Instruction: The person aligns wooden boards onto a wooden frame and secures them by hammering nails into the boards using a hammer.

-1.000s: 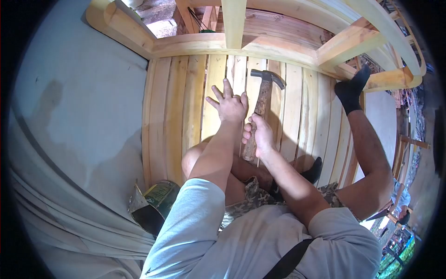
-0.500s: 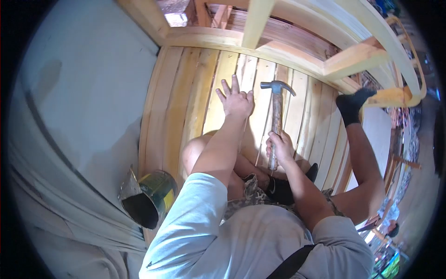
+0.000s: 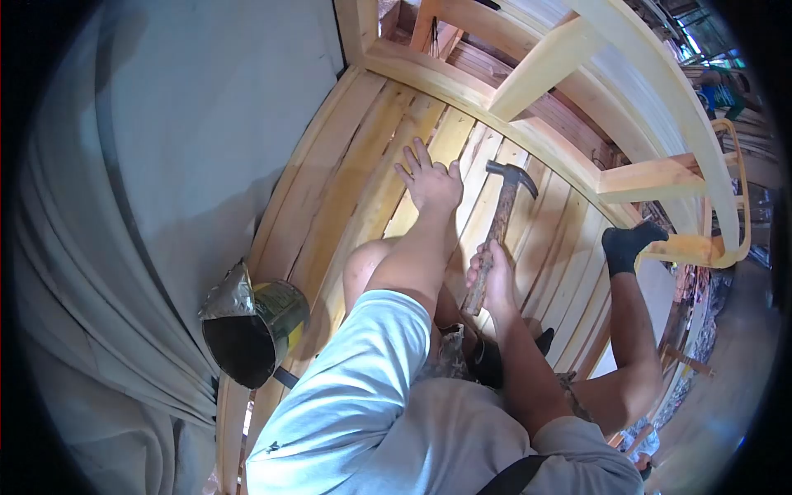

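Note:
My right hand [image 3: 493, 272] grips the lower part of a claw hammer [image 3: 500, 206]. Its rough wooden handle slants up to a dark metal head, which is above the slats and to the right of my left hand. My left hand [image 3: 435, 183] is low over the wooden slats [image 3: 363, 165], its outer fingers spread towards the far end. Its forefinger and thumb are bent down close together; whatever is between them is too small or hidden to make out.
A cut-open metal can [image 3: 280, 318] lies tilted on the left, beside a grey cloth [image 3: 148, 272]. A wooden frame [image 3: 561, 62] with crosspieces rises along the far and right side. My socked foot [image 3: 631, 245] is near its right end.
The view has turned, so the slats and frame look more slanted. The hammer remains in my right hand, its head now tilted further right. My left hand keeps much the same pose.

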Demonstrator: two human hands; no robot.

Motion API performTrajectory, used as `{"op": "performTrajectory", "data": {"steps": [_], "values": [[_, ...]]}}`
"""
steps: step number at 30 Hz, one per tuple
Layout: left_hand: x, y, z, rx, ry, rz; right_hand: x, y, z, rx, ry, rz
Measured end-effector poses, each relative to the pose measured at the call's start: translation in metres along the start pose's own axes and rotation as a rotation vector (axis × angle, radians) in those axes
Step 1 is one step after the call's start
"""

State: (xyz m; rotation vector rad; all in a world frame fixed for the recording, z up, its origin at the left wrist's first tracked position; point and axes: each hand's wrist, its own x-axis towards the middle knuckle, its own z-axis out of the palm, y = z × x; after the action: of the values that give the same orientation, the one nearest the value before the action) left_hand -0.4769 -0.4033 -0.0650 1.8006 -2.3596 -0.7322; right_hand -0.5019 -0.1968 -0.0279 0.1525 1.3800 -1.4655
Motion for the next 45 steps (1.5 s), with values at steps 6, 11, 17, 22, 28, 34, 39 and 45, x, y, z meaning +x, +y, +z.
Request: {"op": "performTrajectory", "data": {"steps": [6, 11, 17, 22, 28, 34, 39, 45], "values": [[0.0, -0.002, -0.006, 0.004, -0.049, 0.036, 0.018, -0.039, 0.048, 0.041, -0.023, 0.096], [0.003, -0.002, 0.002, -0.007, -0.03, 0.03, 0.012, -0.055, 0.059, -0.152, 0.024, 0.036], [0.003, -0.002, 0.005, -0.001, -0.006, 0.025, 0.019, -0.06, 0.063, -0.544, 0.046, -0.13], [0.014, -0.009, 0.016, -0.088, 0.13, 0.019, 0.03, -0.077, 0.073, -0.849, 0.036, -0.251], [0.027, -0.015, -0.006, -0.304, 0.372, -0.189, 0.027, -0.082, 0.079, -1.156, -0.03, -0.561], [0.038, -0.028, 0.02, -0.083, 0.352, -0.082, 0.019, -0.093, 0.138, -1.017, -0.176, -0.448], [0.04, -0.038, 0.02, -0.109, 0.46, -0.051, 0.033, -0.079, 0.168, -0.957, -0.284, -0.572], [0.039, -0.037, 0.022, -0.1, 0.486, -0.086, 0.039, -0.08, 0.179, -1.133, -0.252, -0.603]]}}
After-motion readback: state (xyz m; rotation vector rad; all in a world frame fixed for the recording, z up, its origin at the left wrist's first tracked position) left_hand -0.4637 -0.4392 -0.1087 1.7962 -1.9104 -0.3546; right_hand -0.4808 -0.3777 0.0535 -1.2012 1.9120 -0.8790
